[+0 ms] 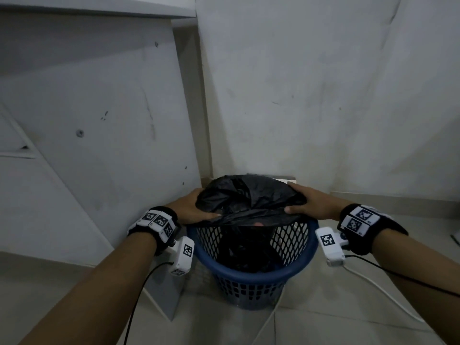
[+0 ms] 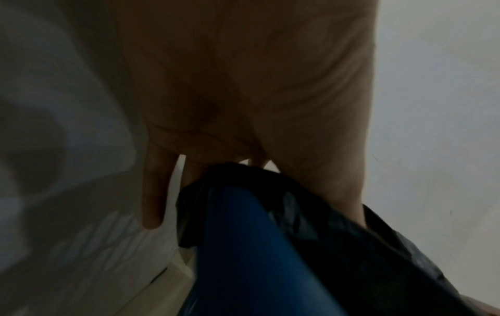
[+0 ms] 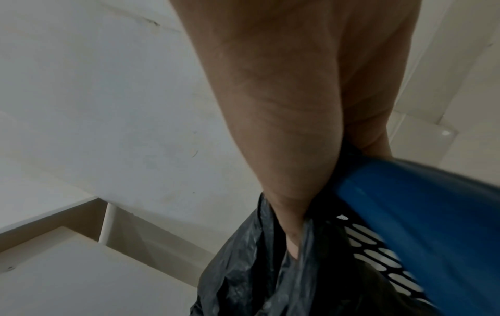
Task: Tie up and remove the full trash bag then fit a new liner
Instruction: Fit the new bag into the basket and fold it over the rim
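Observation:
A blue mesh waste basket (image 1: 251,276) stands on the floor in a corner. A black trash bag (image 1: 249,195) lines it, its top bunched up above the far rim. My left hand (image 1: 196,207) grips the bag's left side, thumb on top and fingers under the plastic. My right hand (image 1: 306,202) grips the right side the same way. In the left wrist view the left hand (image 2: 270,171) closes on the black trash bag (image 2: 338,245) over the blue rim (image 2: 243,245). In the right wrist view the thumb (image 3: 292,224) presses into the grey-black trash bag (image 3: 243,278) beside the blue rim (image 3: 419,213).
White walls (image 1: 323,95) meet in the corner just behind the basket. A white cabinet panel (image 1: 87,120) stands on the left. A white cable (image 1: 388,297) runs over the tiled floor on the right. A small pale box (image 1: 290,181) sits behind the basket.

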